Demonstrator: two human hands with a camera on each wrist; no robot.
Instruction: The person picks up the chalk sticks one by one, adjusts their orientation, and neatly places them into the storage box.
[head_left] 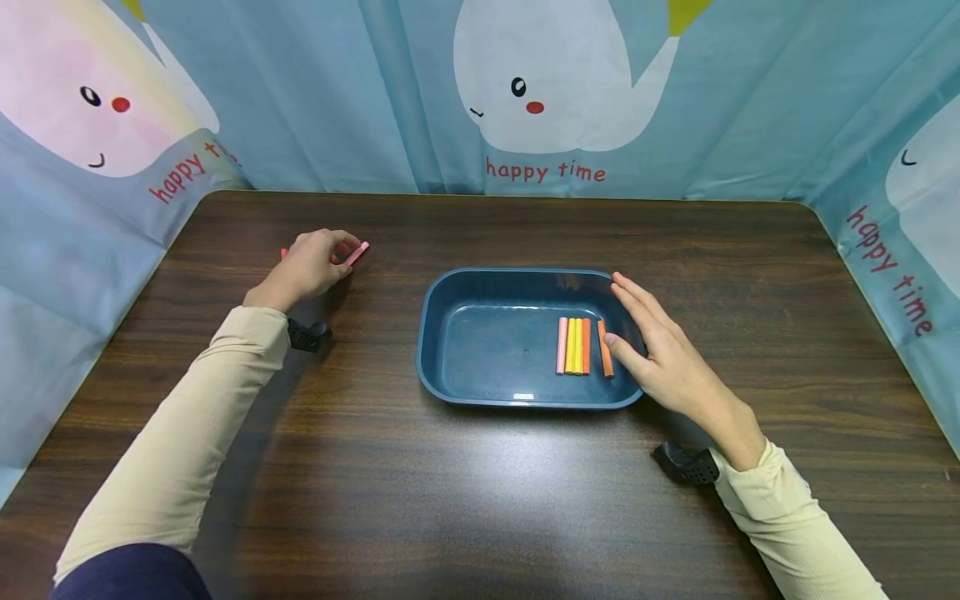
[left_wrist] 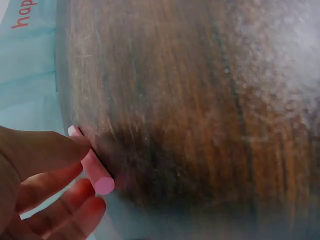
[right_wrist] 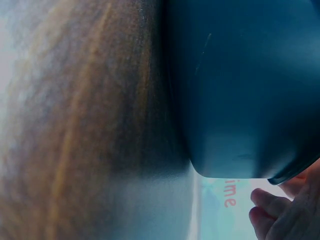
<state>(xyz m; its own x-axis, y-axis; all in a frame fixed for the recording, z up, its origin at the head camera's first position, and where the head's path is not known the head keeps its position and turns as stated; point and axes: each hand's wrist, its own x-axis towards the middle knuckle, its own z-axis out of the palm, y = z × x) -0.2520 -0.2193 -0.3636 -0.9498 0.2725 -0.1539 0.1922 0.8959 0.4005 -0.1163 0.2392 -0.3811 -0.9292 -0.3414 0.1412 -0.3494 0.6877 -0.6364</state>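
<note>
My left hand (head_left: 307, 262) is at the far left of the table, pinching a pink chalk stick (head_left: 357, 253) between thumb and fingers. In the left wrist view the thumb lies over the pink chalk stick (left_wrist: 97, 172), whose round end faces the camera. My right hand (head_left: 663, 354) rests at the right rim of a dark blue tray (head_left: 480, 402), its fingers fairly straight and the thumb reaching inside. Within the tray, a pink stick (head_left: 562, 346), yellow sticks (head_left: 573, 346) and an orange stick (head_left: 587, 346) lie side by side. Another orange stick (head_left: 605, 350) lies slightly tilted near my right thumb.
A small red piece (head_left: 283, 253) shows just behind my left hand, mostly hidden. The brown wooden table (head_left: 450, 500) is bordered by a light blue curtain (head_left: 315, 100) at the back and sides. The tray's outer wall (right_wrist: 240, 100) fills much of the right wrist view.
</note>
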